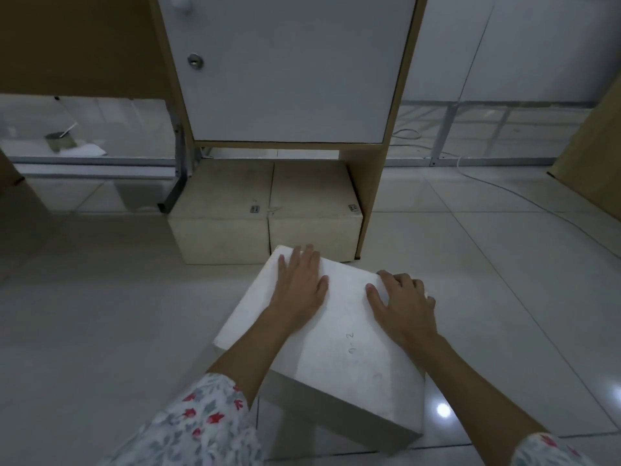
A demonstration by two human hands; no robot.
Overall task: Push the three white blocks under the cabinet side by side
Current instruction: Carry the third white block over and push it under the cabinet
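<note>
Pushing now: we have the third block (336, 334), marked with faint handwriting, under both palms on the tiled floor (100, 297), at 6 o'clock from the cabinet (285, 68).
Left hand (299, 284): open and flat on the top face, fingers spread toward the far corner, gripping nothing.
Right hand (405, 304): open, palm down, fingers curled over the block's right edge.
Blocks already in: 2 sit side by side in the gap below the cabinet door, the left block (218, 210) and the right block (312, 210), touching each other, their front ends sticking out.
Fit: those 2 seem to fill the width between the metal leg (178, 176) at 9 o'clock and the wooden side panel (364, 196) at 3 o'clock.
Angle: our block lies skewed, 1 corner just beside the right block's front.
Doing it well: we judge it best to square it first, then find free space beside the pair and slide low and steadily.
Risk: a skewed shove may jam against the panel.
</note>
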